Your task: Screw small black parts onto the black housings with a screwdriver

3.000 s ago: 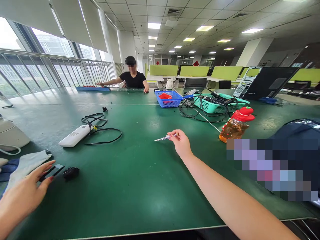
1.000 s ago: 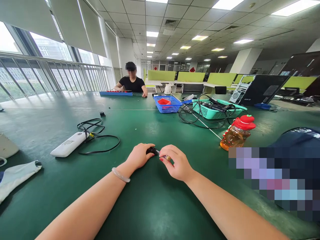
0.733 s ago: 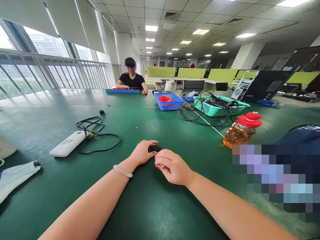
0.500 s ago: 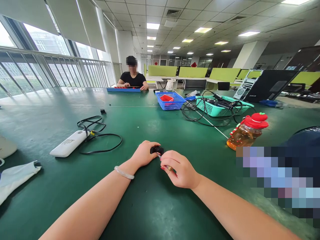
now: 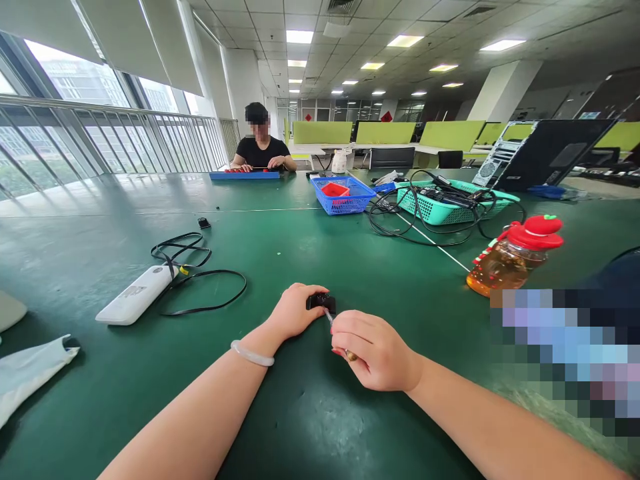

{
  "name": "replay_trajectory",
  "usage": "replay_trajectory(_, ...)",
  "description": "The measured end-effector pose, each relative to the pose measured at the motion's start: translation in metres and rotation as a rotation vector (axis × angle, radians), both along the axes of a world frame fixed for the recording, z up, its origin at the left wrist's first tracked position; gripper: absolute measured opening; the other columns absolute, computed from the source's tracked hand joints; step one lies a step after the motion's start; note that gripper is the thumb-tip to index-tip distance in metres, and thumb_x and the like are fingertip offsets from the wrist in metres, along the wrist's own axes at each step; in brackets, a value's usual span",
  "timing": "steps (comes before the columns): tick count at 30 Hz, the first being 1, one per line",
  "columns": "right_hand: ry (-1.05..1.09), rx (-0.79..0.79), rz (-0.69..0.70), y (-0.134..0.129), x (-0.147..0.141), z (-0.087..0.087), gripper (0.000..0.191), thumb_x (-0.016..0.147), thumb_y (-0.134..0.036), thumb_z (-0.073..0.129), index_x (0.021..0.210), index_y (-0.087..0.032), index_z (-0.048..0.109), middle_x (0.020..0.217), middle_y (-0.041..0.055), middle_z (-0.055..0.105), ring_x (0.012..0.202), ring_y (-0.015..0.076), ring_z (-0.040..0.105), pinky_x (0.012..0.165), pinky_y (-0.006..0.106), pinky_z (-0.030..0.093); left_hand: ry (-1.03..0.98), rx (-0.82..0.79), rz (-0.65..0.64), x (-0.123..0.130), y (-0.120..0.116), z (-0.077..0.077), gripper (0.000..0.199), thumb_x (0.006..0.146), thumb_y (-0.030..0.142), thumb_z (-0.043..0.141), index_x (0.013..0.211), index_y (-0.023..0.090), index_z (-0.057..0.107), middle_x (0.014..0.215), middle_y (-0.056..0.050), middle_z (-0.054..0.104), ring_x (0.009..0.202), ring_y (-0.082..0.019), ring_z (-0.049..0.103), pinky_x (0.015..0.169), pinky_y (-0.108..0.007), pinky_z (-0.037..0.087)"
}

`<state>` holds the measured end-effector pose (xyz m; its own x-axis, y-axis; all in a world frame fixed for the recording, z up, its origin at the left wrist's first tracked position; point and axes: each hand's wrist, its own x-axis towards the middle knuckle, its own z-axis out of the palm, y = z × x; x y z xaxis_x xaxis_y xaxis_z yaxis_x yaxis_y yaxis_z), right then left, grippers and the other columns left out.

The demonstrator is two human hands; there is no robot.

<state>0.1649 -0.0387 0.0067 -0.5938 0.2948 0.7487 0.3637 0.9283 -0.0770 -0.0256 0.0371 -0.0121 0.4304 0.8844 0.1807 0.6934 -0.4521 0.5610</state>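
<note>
Out in front of me, my left hand pinches a small black block against the green table, thumb on the near side and fingers over the far side. From the right, my right hand is closed around a slim tool with a thin pale metal tip and a brownish-gold end. That tip meets the near face of the black block, close to my left thumb. Most of the tool's handle is hidden in my fingers, so its exact kind does not show. A pale bracelet circles my left wrist.
A white power bank with a black cable lies to the left, beyond a light blue mask. At right stands a red-lidded bottle. Blue and green baskets sit farther back. Another person sits across the table.
The view has shifted slightly. Both hands and the black block appear a little farther right, with my right hand lower and more of the metal tip showing. The person opposite has moved a hand inward.
</note>
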Motion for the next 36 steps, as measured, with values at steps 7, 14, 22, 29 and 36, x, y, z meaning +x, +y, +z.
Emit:
replay_trajectory(7,-0.139,0.039,-0.025,0.0,-0.003,-0.001,0.021,0.08,-0.003,0.048,0.087,-0.019,0.06,0.085,0.0056,0.062,0.083,0.0176,0.057,0.074,0.032,0.056,-0.027,-0.01,0.009,0.0,0.001,0.0,0.041,0.077,0.026,0.066,0.118,0.029,0.066,0.115,-0.002,0.071,0.111,-0.023,0.059,0.101,-0.04,0.045)
replay_trajectory(14,-0.086,0.072,-0.031,-0.001,-0.002,0.0,0.024,0.076,0.0,0.048,0.087,-0.018,0.06,0.085,0.0061,0.063,0.084,0.0179,0.058,0.075,0.032,0.057,-0.038,-0.027,0.026,0.0,0.0,0.002,0.038,0.076,0.026,0.068,0.114,0.028,0.067,0.113,-0.002,0.072,0.111,-0.024,0.059,0.1,-0.039,0.046)
replay_trajectory(22,-0.045,0.068,-0.021,-0.001,-0.001,-0.001,0.024,0.076,0.001,0.047,0.086,-0.018,0.059,0.082,0.0062,0.062,0.081,0.0173,0.057,0.072,0.032,0.057,-0.034,-0.029,0.024,0.001,-0.002,0.004,0.039,0.076,0.024,0.068,0.115,0.027,0.066,0.115,-0.002,0.071,0.11,-0.024,0.06,0.1,-0.04,0.046)
replay_trajectory(29,0.066,0.036,-0.007,0.002,0.002,0.001,0.018,0.081,-0.004,0.053,0.09,-0.02,0.058,0.082,0.0058,0.064,0.082,0.0183,0.061,0.073,0.034,0.058,-0.027,-0.025,0.006,0.0,-0.003,0.004,0.036,0.077,0.027,0.068,0.113,0.027,0.066,0.114,-0.002,0.071,0.109,-0.024,0.06,0.1,-0.04,0.046)
replay_trajectory(36,0.198,-0.069,-0.038,0.006,0.008,0.0,0.017,0.084,-0.008,0.053,0.093,-0.021,0.06,0.086,0.0067,0.065,0.084,0.0194,0.065,0.072,0.034,0.058,-0.032,-0.019,-0.002,-0.001,-0.003,0.002,0.037,0.078,0.031,0.066,0.115,0.027,0.065,0.115,-0.002,0.071,0.11,-0.024,0.06,0.1,-0.04,0.047)
